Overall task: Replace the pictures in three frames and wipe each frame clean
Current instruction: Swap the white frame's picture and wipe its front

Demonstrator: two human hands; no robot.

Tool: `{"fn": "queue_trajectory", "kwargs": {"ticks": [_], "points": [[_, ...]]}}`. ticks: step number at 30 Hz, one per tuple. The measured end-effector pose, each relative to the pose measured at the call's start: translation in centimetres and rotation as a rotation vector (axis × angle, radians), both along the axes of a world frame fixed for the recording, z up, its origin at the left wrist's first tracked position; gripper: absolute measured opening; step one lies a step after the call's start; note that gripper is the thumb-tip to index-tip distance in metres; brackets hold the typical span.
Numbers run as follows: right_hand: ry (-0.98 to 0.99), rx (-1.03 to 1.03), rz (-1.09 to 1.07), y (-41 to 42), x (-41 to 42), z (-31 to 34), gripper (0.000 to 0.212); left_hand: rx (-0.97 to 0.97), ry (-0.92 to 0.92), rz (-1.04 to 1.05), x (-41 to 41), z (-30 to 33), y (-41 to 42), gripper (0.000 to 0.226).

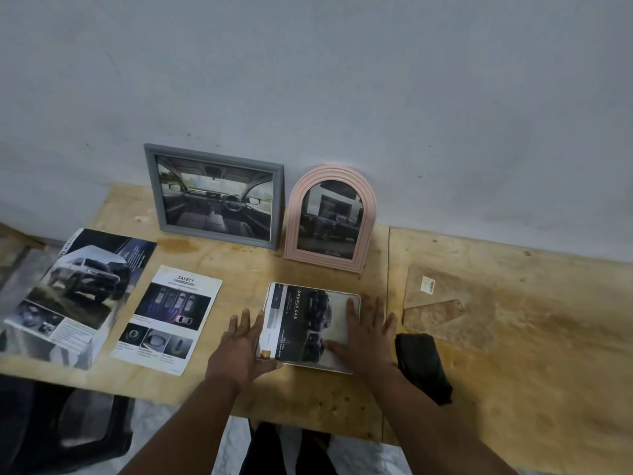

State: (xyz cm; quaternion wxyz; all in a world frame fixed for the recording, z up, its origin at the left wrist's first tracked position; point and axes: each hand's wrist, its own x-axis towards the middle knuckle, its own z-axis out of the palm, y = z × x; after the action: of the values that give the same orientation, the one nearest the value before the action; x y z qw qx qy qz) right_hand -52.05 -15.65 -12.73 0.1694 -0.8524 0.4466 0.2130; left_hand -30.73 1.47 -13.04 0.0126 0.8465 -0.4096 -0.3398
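Observation:
A white frame (308, 323) lies flat on the plywood table with a dark "Double Cab" car picture on it. My left hand (239, 351) grips its left edge, thumb under the near corner. My right hand (366, 334) rests flat on its right side, fingers spread. A grey rectangular frame (150, 186) with a car-interior picture leans on the wall behind. Beside it stands a pink arched frame (368, 214) holding a pickup picture. A black cloth (423, 366) lies just right of my right hand.
A "Safety" brochure sheet (169, 318) and a larger car brochure (75, 293) lie at the left. A clear acrylic pane (442, 303) with a barcode sticker rests at the right. A dark chair (68, 426) stands below the table's left edge (171, 389).

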Motion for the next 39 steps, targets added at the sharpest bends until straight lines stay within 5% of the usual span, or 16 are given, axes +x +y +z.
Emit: {"fn": "queue_trajectory", "kwargs": {"ticks": [11,19,23,26,30,34,36,39], "points": [[-0.072,-0.006,-0.12,0.2,-0.2,-0.5,0.125,0.02,0.02,-0.011,-0.1,0.4,0.0,0.117],[-0.143,-0.077,-0.117,0.8,-0.8,-0.8,0.103,0.013,0.011,-0.015,-0.2,0.5,0.0,0.116],[-0.367,-0.112,-0.169,1.5,-1.7,0.3,0.071,0.027,0.006,-0.04,-0.1,0.6,0.0,0.119],[-0.743,0.143,-0.383,1.8,-2.2,2.2,0.057,0.012,-0.056,-0.097,-0.2,1.8,0.5,0.126],[-1.063,0.517,-0.646,0.7,-1.8,6.6,0.07,-0.303,0.116,0.267,-2.0,4.8,0.7,0.104],[-0.953,0.643,-0.585,-0.6,0.9,10.6,0.076,-0.6,0.655,0.726,-2.2,8.5,1.1,0.042],[-0.917,0.659,-0.519,-0.4,3.3,12.2,0.079,-0.677,0.619,0.877,-1.0,9.7,2.1,0.013],[-0.86,0.728,-0.539,0.8,8.2,13.4,0.082,-0.758,0.551,1.077,2.0,10.8,4.5,0.01]]}}
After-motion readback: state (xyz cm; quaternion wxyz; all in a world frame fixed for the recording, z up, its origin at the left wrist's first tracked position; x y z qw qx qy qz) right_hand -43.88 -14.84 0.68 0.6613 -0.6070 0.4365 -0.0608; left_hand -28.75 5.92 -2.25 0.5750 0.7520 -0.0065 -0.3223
